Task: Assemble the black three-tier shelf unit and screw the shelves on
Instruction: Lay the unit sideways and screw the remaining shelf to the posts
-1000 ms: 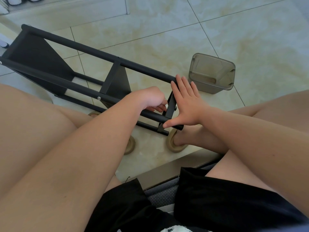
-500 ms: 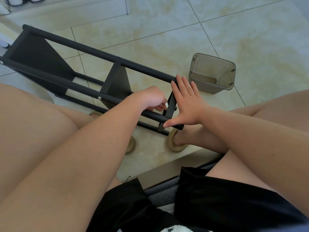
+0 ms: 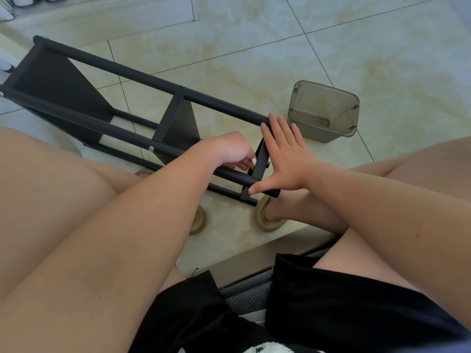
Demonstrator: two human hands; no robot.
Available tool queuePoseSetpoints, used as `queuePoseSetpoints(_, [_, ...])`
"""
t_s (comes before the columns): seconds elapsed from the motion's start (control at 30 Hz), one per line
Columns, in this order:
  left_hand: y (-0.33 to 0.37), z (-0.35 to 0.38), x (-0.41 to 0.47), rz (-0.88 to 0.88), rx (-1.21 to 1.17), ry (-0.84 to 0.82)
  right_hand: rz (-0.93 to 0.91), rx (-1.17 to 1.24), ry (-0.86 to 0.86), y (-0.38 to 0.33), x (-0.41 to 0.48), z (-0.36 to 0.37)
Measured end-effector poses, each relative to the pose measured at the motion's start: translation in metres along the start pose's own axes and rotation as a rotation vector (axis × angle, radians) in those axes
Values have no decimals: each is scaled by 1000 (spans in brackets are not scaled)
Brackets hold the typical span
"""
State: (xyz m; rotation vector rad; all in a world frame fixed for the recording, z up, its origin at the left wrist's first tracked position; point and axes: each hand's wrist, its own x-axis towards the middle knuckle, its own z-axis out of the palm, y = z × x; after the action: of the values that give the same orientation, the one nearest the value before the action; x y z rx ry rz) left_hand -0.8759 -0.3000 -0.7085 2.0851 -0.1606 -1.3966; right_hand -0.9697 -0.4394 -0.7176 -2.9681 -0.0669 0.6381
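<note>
The black shelf unit [image 3: 127, 70] lies on its side on the tiled floor, its poles running from far left to my feet. The far shelf [image 3: 51, 80] and middle shelf [image 3: 178, 123] sit between the poles. My right hand [image 3: 285, 159] presses flat, fingers straight, against the outer face of the near shelf [image 3: 261, 161], thumb on the front pole. My left hand [image 3: 226, 150] is over the front pole, its fingers curled and pinching at that shelf's inner face; what they pinch is hidden. A small screw [image 3: 268, 164] sticks out of the near shelf beside my right palm.
A smoky clear plastic bin [image 3: 323, 110] lies tipped on the floor just right of the shelf's near end. My feet in tan slippers [image 3: 265, 222] are under the near end, and my knees flank the unit. Bare tiles stretch beyond.
</note>
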Motion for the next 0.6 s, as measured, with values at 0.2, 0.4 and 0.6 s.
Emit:
queuePoseSetpoints(0.2, [1, 0, -1, 5, 43, 6, -2, 0, 1, 0, 0, 0])
queuePoseSetpoints(0.4, [1, -5, -4, 14, 110, -15, 3, 3, 3, 0, 0, 1])
queuePoseSetpoints(0.6, [-1, -10, -10, 53, 248, -67, 4, -3, 7, 0, 1, 1])
